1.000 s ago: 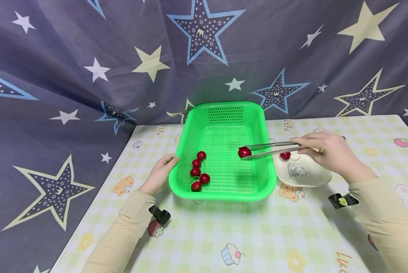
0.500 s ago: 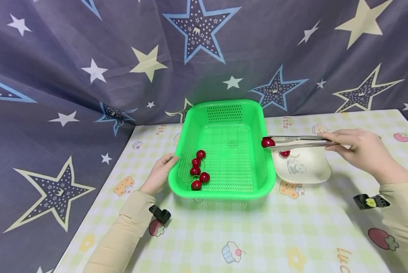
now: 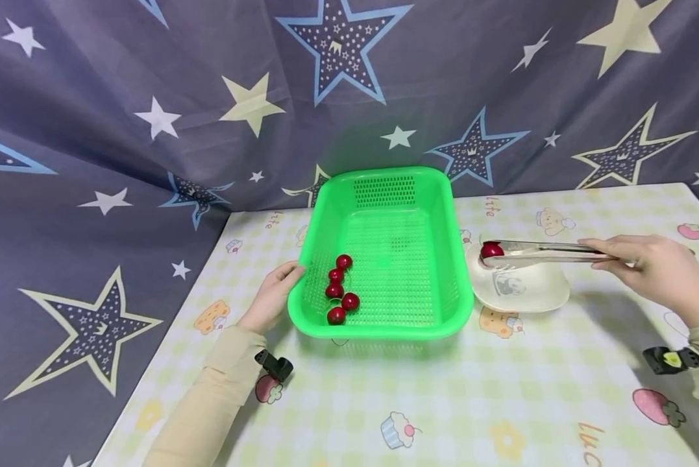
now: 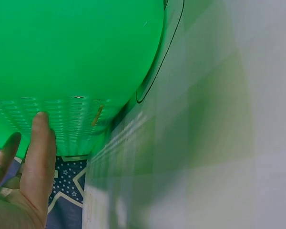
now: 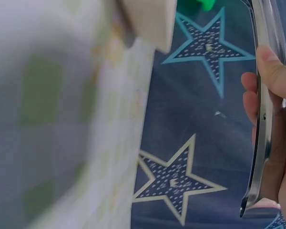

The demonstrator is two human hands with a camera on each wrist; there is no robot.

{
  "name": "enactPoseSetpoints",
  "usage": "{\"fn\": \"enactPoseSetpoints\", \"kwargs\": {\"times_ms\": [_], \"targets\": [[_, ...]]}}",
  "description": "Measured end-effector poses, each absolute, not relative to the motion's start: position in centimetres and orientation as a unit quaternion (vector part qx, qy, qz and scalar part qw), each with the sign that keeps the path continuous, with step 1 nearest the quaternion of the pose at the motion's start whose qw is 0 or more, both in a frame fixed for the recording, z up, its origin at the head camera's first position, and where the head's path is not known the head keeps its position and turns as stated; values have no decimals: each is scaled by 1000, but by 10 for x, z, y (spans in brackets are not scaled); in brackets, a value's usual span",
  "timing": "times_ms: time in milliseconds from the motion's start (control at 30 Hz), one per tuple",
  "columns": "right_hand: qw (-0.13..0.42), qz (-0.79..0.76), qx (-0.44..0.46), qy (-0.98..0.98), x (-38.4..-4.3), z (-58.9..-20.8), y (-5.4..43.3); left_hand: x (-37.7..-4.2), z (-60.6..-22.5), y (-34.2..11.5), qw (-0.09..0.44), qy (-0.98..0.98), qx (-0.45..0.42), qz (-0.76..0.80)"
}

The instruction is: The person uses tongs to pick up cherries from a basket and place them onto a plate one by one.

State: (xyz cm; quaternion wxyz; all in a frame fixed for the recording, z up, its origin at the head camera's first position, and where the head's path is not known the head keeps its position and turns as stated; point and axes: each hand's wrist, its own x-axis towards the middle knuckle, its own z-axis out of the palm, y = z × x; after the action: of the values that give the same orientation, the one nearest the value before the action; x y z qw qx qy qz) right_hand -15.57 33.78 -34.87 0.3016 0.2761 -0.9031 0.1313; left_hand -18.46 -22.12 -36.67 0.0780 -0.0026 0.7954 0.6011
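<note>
My left hand (image 3: pixel 272 295) touches the outside of a green plastic basket (image 3: pixel 380 332) at its left rim. In the left wrist view its fingers (image 4: pixel 38 157) look fairly straight against the slotted side wall. Inside the basket, several red cherries (image 3: pixel 334 290) lie along the left side, some with stems. My right hand (image 3: pixel 655 269) holds metal tongs (image 3: pixel 559 258), the thumb pressing one arm in the right wrist view. A cherry (image 3: pixel 492 250) is pinched between the tong tips above a white dish (image 3: pixel 539 295) with a panda print. The tongs and cherry hide part of the dish.
The dish stands just right of the basket on a checked tablecloth (image 3: pixel 442 402) with printed cartoons. Close behind the basket hangs a dark curtain (image 3: pixel 209 84) with stars, which also runs down the left side. Each wrist wears a black camera mount (image 3: pixel 274 365).
The tongs, with the cherry pinched in them, have moved right from inside the basket, past its right rim, to over the dish. My left hand has stayed at the basket.
</note>
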Motion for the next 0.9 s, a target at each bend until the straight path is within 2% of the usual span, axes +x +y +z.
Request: {"fn": "enactPoseSetpoints", "kwargs": {"times_ms": [367,900], "targets": [[267,100,258,-923,-157,-366,342,-185,-365,-221,74,792,-3,606],[249,85,274,-925,-163,-374,334,-184,-366,-219,76,786,-7,614]]}}
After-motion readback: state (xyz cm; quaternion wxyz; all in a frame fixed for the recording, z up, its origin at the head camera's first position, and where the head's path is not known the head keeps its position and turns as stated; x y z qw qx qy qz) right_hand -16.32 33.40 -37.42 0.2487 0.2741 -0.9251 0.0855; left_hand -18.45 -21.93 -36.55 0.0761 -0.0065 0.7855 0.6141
